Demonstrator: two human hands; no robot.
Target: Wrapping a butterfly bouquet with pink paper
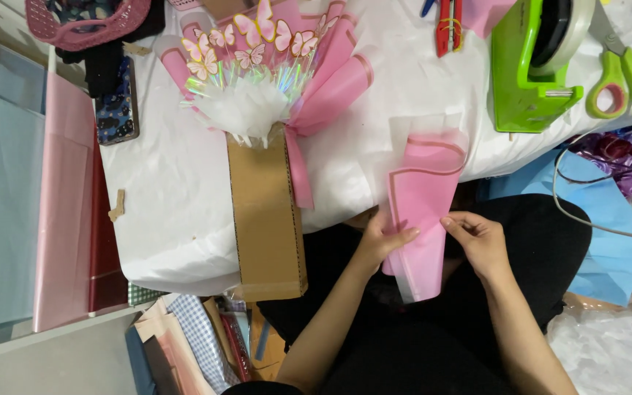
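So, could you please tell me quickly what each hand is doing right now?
Left hand: closed on the left edge of the folded pink wrapping sheet.
Right hand: fingers pinching the same sheet's right edge.

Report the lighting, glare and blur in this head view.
Head view: bright, even light; the white table cover is near blown out; mild sheen on the pink wrapping sheet held by the left hand and right hand; no marked blur; dark lap shows little detail.

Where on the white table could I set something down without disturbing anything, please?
Free: the white table between the phone and cardboard box; a smaller patch between bouquet and tape dispenser. Crowded: the far-right corner by the scissors.
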